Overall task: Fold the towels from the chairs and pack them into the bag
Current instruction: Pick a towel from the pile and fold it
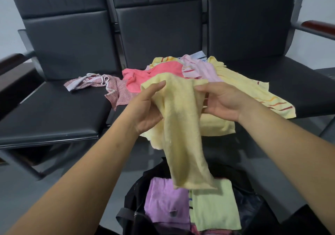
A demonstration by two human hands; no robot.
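My left hand (148,106) and right hand (224,102) hold a pale yellow terry towel (181,126) up in front of a row of black padded chairs (54,111), as seen from the head camera. The left hand grips the towel's upper left part, thumb on top and fingers curled beneath. The right hand pinches its upper right edge between thumb and fingers. The towel hangs crumpled between them, its lower end dangling over an open black fabric bag (137,195); I cannot tell whether it touches the contents. Inside the bag lie a folded lilac towel (165,200) and, just beside it on the right, a folded light green towel (213,205). On the chair seats behind my hands sits a loose pile: a coral pink towel (163,71), a pale pink striped towel (203,70), a yellow towel with orange stripes (253,91) and, leftmost, a mottled pink-and-white cloth (112,88).
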